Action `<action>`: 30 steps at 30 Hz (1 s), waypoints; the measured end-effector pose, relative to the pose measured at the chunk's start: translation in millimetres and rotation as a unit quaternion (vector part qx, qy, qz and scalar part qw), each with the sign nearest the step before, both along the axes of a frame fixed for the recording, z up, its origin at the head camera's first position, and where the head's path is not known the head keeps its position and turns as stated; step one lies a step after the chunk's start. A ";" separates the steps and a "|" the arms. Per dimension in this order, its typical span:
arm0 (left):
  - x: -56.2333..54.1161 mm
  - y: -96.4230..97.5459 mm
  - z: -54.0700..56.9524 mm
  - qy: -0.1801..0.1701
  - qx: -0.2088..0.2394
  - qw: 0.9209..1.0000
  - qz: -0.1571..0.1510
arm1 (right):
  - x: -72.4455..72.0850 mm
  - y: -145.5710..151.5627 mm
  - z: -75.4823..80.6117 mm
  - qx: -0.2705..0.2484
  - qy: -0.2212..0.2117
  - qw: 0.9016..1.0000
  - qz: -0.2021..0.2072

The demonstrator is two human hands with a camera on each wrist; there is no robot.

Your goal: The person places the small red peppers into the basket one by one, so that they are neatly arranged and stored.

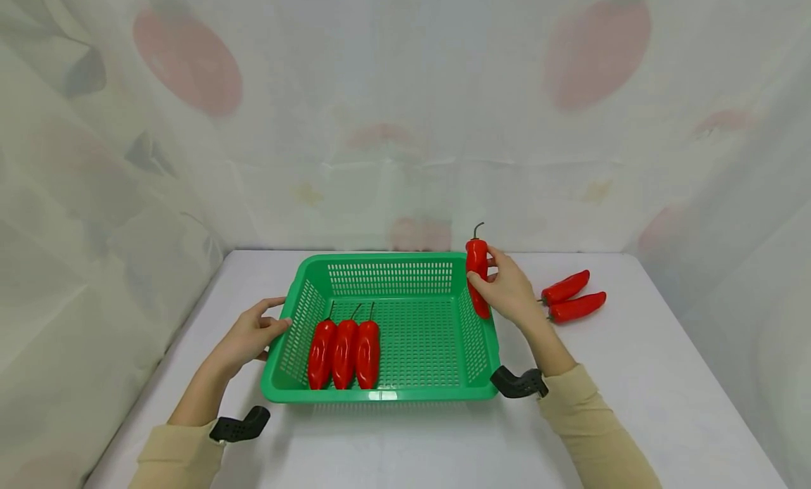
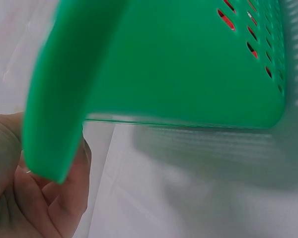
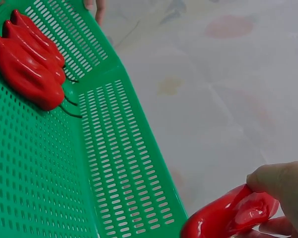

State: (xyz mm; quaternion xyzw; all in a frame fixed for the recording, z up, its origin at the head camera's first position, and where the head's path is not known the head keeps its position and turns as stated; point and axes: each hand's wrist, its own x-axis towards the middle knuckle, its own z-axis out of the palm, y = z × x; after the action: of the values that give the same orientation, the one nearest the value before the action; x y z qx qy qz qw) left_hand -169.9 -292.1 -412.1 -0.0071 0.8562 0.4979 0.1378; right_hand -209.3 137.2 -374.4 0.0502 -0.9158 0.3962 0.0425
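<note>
"Cloth takes up the most room, pale and creased, printed with blurry red shapes. What sits in front of it?"

"A white surface, smooth and matte, and on that a green basket: rectangular, shiny plastic, rounded corners, slotted walls, a floor pierced with small holes."

"And the sleeves?"

"Beige cloth, ending back of both wrists."

"Now the hands. How do they stand?"

"The left hand has its grip closed on the basket's left rim, the thumb on top and the fingers curled underneath. The right hand has its grip clamped on one pepper, thumb and fingers parted only by its body."

"Where is that held pepper?"

"By the basket's right wall, near the back corner, almost upright with the stem uppermost. I can't fairly say whether its lower end touches the rim."

"The others?"

"Three peppers lie side by side on the left of the basket floor, tips toward the front. Two loose peppers lie close together on the surface, right of the basket. All are red, glossy, long and tapering."

"Smallest of all?"

"Their stems, thin and dark, the held one's bent like a hook."
</note>
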 end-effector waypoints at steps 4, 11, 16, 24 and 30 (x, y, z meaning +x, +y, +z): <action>0.0 -0.2 -0.2 0.001 0.001 1.000 -0.001 | -1.8 -4.6 0.2 0.003 -0.001 1.000 0.007; 0.2 -0.3 0.4 0.000 -0.001 1.000 0.000 | -4.4 -12.9 2.4 -0.009 -0.037 0.999 0.032; 0.3 0.0 0.6 0.002 -0.001 1.000 -0.001 | -6.8 -19.8 -1.0 -0.046 -0.079 0.994 0.057; 0.2 -0.2 -0.4 0.000 0.004 1.000 -0.001 | -9.5 -32.1 -7.4 -0.103 -0.136 0.982 0.081; 0.1 -0.3 -1.0 -0.001 0.007 1.000 0.000 | -10.6 -44.5 -9.7 -0.090 -0.159 0.979 0.094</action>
State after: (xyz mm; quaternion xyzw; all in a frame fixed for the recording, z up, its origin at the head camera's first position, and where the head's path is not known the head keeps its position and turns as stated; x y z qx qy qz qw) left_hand -169.8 -292.5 -413.1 -0.0067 0.8524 0.5041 0.1387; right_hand -219.9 92.7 -384.1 0.0685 -0.8625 0.4825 -0.1365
